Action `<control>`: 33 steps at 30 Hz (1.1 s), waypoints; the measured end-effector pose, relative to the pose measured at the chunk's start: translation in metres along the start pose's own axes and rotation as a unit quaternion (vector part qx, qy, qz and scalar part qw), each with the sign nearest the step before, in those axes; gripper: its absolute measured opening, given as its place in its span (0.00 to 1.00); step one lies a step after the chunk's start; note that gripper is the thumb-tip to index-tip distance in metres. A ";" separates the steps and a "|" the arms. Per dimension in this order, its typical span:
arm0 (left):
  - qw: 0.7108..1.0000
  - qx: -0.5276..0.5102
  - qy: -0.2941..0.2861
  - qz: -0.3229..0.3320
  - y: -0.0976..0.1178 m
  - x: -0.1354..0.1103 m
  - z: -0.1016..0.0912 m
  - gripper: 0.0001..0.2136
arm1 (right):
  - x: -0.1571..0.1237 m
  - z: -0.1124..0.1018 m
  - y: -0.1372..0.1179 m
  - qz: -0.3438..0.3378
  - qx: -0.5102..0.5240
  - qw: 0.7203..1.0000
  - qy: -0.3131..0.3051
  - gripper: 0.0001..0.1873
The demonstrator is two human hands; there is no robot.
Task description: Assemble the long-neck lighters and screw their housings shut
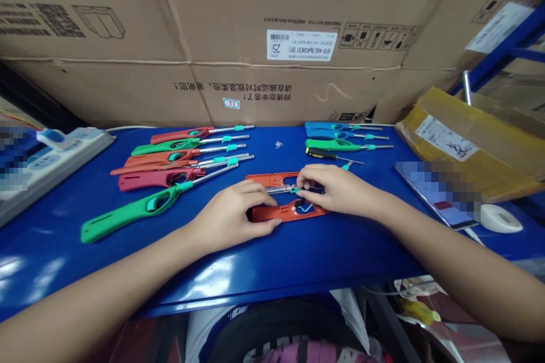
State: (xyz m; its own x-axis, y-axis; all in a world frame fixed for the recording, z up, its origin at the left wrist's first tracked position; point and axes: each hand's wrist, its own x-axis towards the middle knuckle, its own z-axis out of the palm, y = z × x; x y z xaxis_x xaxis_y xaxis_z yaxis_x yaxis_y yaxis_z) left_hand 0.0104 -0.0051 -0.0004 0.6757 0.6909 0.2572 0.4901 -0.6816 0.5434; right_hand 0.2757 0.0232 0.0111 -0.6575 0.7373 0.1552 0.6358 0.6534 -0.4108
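An opened orange lighter lies in two halves at the middle of the table. My left hand (238, 210) grips the left end of the nearer orange shell half (289, 212) between thumb and fingers. Thin wires and a small dark part show in that shell. My right hand (336, 187) is closed over the parts between the halves, fingertips pinched beside a small teal piece (294, 189); exactly what they hold is hidden. A silvery metal part (276, 189) lies between the two halves. Behind it rests the farther orange shell half (272, 178), partly covered by my right hand.
Several long-necked lighters, including a green lighter (128, 215), lie at left; blue lighters (327, 129) and a screwdriver (321, 153) lie behind my right hand. A power strip (55, 153), phone (434, 193), white mouse-like object (502, 218), yellow package (468, 153) and large carton (234, 22) surround them.
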 end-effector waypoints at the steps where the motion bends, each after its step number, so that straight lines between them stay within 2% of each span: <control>1: 1.000 0.003 0.024 -0.003 0.000 0.000 0.000 0.08 | 0.000 -0.003 -0.001 -0.005 -0.013 1.000 0.001 0.02; 3: 0.998 0.016 0.063 -0.009 -0.002 -0.001 0.000 0.07 | -0.001 -0.010 -0.001 -0.023 -0.054 0.998 0.027 0.03; 5: 0.996 0.038 0.074 -0.017 -0.004 -0.001 0.000 0.07 | -0.004 -0.016 0.001 -0.047 -0.074 0.995 0.040 0.05; 10: 0.995 0.084 0.050 -0.030 -0.009 0.000 0.001 0.10 | -0.010 -0.015 0.004 -0.078 0.002 0.996 -0.031 0.12; 13: 0.996 0.074 0.039 -0.011 -0.009 0.003 0.002 0.12 | -0.011 -0.004 0.000 -0.075 0.015 0.996 -0.036 0.10; 18: 0.998 0.050 0.026 0.014 -0.009 0.005 0.004 0.12 | -0.011 0.006 -0.003 -0.053 0.065 0.996 -0.005 0.06; 24: 0.999 0.038 -0.003 0.020 -0.011 0.002 0.005 0.10 | -0.011 0.005 0.003 -0.076 0.005 0.997 0.034 0.03; 28: 0.998 0.033 -0.037 0.042 -0.009 0.000 0.004 0.09 | -0.010 0.002 0.007 -0.072 0.013 0.993 0.095 0.06; 30: 0.998 0.032 -0.029 0.046 -0.007 -0.001 0.003 0.10 | -0.009 0.002 0.008 -0.061 -0.005 0.994 0.094 0.07; 33: 0.998 0.050 0.021 0.031 -0.006 0.001 0.005 0.12 | -0.009 0.002 0.007 -0.045 -0.063 0.994 0.076 0.10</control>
State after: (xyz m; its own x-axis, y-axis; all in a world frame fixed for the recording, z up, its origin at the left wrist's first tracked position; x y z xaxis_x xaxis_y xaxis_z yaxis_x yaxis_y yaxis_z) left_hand 0.0112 -0.0014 -0.0072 0.6843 0.6541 0.3223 0.5013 -0.7430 0.4435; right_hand 0.2850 0.0207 0.0050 -0.6511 0.6862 0.3244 0.6296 0.7269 -0.2741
